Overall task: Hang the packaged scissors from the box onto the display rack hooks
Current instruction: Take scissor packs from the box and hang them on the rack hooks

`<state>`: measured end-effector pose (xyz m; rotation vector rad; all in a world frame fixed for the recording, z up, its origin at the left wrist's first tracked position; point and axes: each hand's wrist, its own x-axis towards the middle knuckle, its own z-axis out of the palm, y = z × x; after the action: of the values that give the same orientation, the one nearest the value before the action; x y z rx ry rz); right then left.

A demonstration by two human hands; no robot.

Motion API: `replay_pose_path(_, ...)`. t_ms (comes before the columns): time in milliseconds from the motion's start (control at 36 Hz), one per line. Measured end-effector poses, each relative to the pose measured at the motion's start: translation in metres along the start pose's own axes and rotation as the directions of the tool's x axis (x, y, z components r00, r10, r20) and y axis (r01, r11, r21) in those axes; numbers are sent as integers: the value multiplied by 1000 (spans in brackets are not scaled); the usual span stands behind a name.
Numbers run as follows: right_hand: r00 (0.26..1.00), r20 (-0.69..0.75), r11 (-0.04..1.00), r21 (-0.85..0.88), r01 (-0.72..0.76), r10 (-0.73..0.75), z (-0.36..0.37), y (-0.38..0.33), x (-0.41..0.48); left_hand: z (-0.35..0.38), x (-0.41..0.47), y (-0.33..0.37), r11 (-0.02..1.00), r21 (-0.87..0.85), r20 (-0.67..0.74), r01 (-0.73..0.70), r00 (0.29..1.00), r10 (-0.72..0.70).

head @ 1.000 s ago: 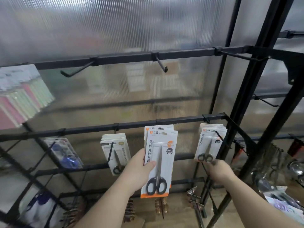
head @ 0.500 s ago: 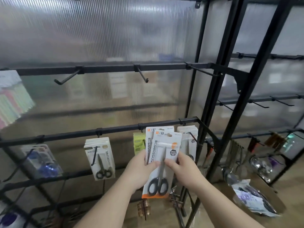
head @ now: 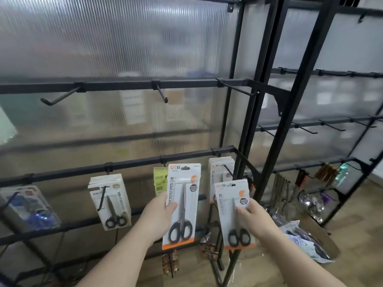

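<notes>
— How far along is the hanging?

— Partway, I'd judge. On the middle bar of the display rack (head: 132, 165), one stack of carded scissors (head: 110, 201) hangs from a hook. A second stack (head: 220, 177) hangs at the bar's right end, with green packs (head: 160, 181) between them. Two packs are not yet hung.

— Where are those?

— Just in front of that bar. The left hand (head: 157, 216) grips the larger pack (head: 182, 206) by its left edge, thumb on the front, the other fingers hidden behind the card. The right hand (head: 257, 220) pinches the smaller pack (head: 234, 214), thumb beside its round sticker.

— Any room left?

— The upper hooks (head: 161, 94) are bare. More packets lie in the cardboard box (head: 331, 243) on the floor (head: 362, 224), so work likely remains.

— Materials?

— Stiff white card with an orange foot, a glossy clear blister, steel blades and black loop handles. There is a hanging slot at the top. The rack is matte black metal against ribbed translucent sheeting (head: 124, 38).
</notes>
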<state>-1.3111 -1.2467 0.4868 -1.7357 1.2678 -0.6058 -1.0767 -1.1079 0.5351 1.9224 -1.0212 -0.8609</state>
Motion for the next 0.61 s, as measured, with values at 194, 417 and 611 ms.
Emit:
replay_pose_path(194,994,-87,996,-54,-77,72,-11,30,27,-5,3,-7,1000,4,-12,18,1000,-18)
replay_pose_path(417,996,-67,997,-44,-68,65,-2,25,48,-10,9,-9,1000,8,-26,19,999,-19)
replay_pose_path(611,992,-83,993,-59,-105,100,2,34,56,-6,13,-7,1000,11,-30,20,999,-19)
